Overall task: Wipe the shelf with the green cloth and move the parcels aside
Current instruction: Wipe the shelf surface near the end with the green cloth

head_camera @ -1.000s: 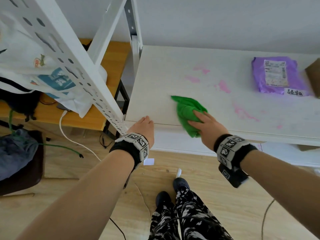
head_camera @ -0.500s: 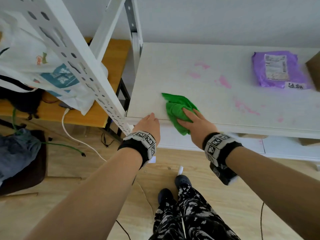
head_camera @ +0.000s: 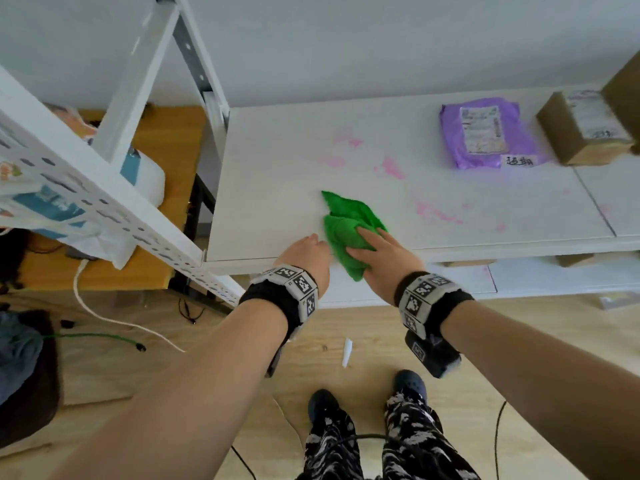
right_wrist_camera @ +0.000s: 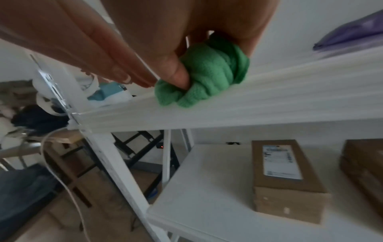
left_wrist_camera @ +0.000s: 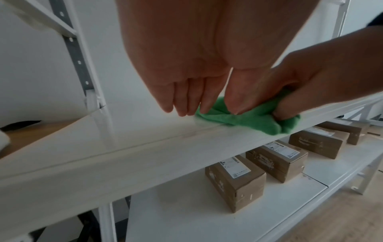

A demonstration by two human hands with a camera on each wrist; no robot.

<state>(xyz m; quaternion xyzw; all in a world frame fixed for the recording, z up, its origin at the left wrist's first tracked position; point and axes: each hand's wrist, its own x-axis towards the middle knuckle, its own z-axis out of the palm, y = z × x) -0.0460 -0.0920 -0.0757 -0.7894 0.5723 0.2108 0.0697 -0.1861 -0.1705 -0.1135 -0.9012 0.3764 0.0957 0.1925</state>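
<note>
A bunched green cloth [head_camera: 348, 226] lies at the front edge of the white shelf [head_camera: 277, 188]. My right hand [head_camera: 381, 254] grips it, with the thumb [right_wrist_camera: 178, 72] pressed into the folds of the cloth [right_wrist_camera: 209, 77]. My left hand [head_camera: 306, 252] rests on the front edge just left of the cloth, its fingers [left_wrist_camera: 182, 101] straight and the thumb against the cloth [left_wrist_camera: 248, 121]. Pink stains [head_camera: 436, 213] mark the shelf to the right. At the back right lie a purple parcel [head_camera: 485, 133] and a cardboard box [head_camera: 581, 129].
A white perforated upright [head_camera: 104, 188] slants down to the shelf's front left corner. The lower shelf [left_wrist_camera: 186, 212] carries several cardboard boxes [left_wrist_camera: 236, 181]. A wooden desk [head_camera: 162, 209] with bags stands to the left, and cables [head_camera: 114, 323] trail on the floor.
My left hand has slid right along the front edge until it touches the cloth. The right hand still grips the cloth at the edge. The head view has swung right, showing the cardboard box.
</note>
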